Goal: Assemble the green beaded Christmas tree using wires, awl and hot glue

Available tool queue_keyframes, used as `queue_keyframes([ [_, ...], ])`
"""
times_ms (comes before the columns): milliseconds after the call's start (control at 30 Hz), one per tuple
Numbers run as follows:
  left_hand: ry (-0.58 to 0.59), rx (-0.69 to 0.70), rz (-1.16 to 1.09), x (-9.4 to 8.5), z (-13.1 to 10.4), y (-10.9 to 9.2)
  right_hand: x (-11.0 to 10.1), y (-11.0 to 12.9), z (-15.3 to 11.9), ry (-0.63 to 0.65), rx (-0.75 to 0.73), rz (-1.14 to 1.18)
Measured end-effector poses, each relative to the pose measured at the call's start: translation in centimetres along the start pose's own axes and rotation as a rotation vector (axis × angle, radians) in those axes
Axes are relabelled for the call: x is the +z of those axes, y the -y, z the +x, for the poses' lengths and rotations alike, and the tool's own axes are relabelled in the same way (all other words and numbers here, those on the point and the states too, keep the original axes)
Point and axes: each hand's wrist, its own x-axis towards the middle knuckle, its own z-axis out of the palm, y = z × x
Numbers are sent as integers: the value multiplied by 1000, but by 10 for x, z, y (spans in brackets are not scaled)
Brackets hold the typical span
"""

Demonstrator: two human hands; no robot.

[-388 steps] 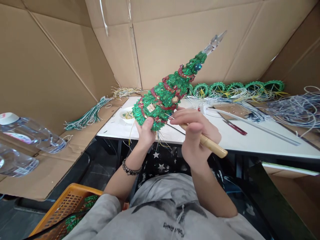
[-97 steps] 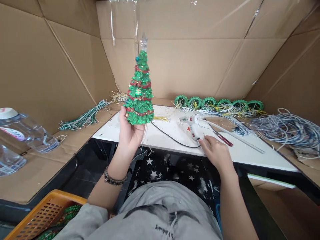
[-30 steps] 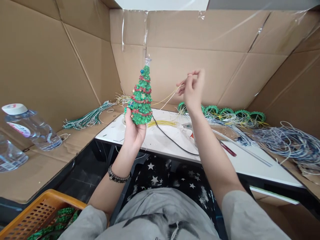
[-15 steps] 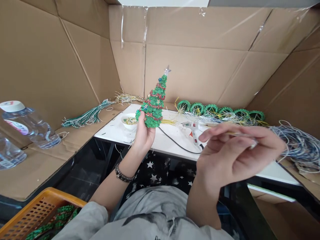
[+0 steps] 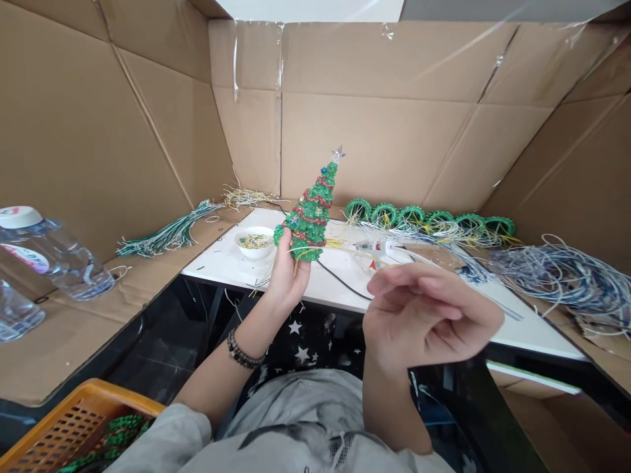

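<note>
A small beaded Christmas tree (image 5: 313,217), green with red garlands and a clear star on top, tilts to the right in my left hand (image 5: 288,272). My left thumb and fingers grip it at its base, where thin yellow and white wires show. To its right, my right hand (image 5: 428,315) is raised above the table's front edge, apart from the tree. Its fingers are curled in towards the thumb; what they hold, if anything, is hidden.
A glue gun (image 5: 382,246) and a white bowl of wire bits (image 5: 255,243) are on the white table (image 5: 340,289). Green beaded rings (image 5: 409,215) line the back. Wire bundles (image 5: 566,276) lie right, green-white strands (image 5: 170,233) left. A bottle (image 5: 54,253) and orange basket (image 5: 83,420) are at left.
The tree and my left hand have shifted slightly right and down in view. My right hand has moved left, and the thin strand seen in it is no longer visible there. Wires now show at the tree's base.
</note>
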Motion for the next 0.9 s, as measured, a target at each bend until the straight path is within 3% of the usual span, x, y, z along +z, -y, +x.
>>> queue_keyframes([
  [200, 16, -22, 4, 4, -7, 2, 2, -18, -7, 88, -27, -12],
  [467, -31, -97, 20, 5, -8, 7, 0, -48, -21, 517, 360, -55],
  [633, -28, -80, 16, 0, 1, 11, 3, -59, -14, 427, 397, 35],
  [800, 39, -37, 5, -1, 2, 12, 7, -58, -6, 232, 193, 93],
  [900, 46, -40, 8, -2, 1, 11, 3, -64, -9, 252, 68, 50],
])
